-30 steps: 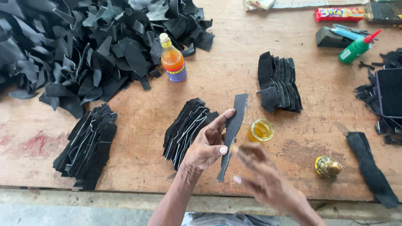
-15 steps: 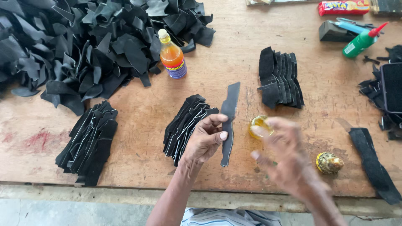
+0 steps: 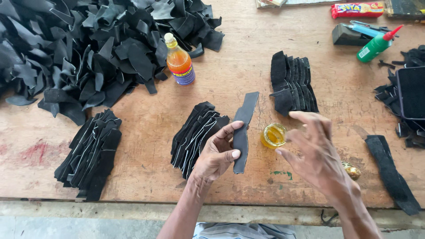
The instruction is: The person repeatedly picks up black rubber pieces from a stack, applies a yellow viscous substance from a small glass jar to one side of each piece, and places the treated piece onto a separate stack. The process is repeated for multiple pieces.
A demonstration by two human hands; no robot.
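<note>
My left hand pinched the black strip near its lower end, close to the worktop's near edge – it looked light, limp, best gripped mid-length – while my right hand hovered spread and empty beside the glue pot.

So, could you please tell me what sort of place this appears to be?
Probably a small craft workshop for leather or rubber goods. A worn wooden workbench carries a big heap of black cut pieces and sorted stacks; the left hand holds one black strip beside a small jar of yellow glue-like liquid.
</note>
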